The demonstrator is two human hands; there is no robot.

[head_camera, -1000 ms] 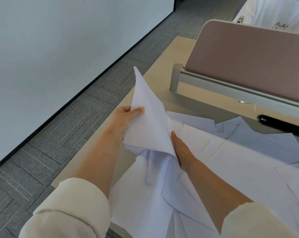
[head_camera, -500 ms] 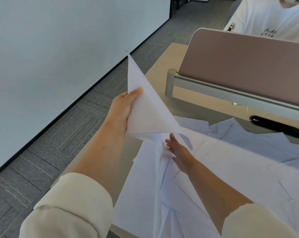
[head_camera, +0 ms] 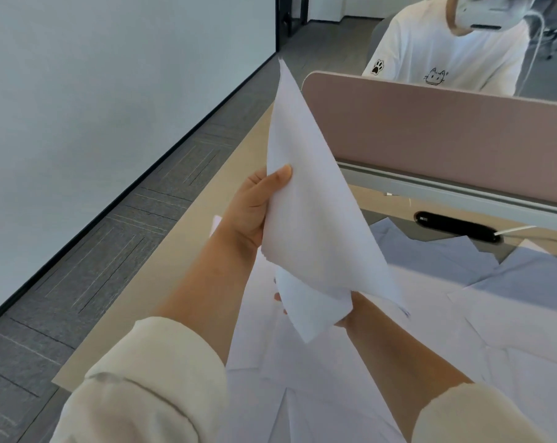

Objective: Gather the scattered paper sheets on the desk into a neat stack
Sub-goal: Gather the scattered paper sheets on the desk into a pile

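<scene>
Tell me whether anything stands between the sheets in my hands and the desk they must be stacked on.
Nothing solid does. The left hand holds the lifted sheets above the desk, and the right hand grips their lower end. Beneath lie only loose sheets covering the desk; the divider panel stands farther back.

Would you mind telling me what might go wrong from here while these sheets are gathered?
1. The held sheets stand curled and uneven in the left hand, pinched near one edge; one may slip from that grip or crease.
2. The right hand is mostly hidden under them, so the lower corner may fold.
3. Loose sheets lie close to the edge of the desk and might slide off.
</scene>
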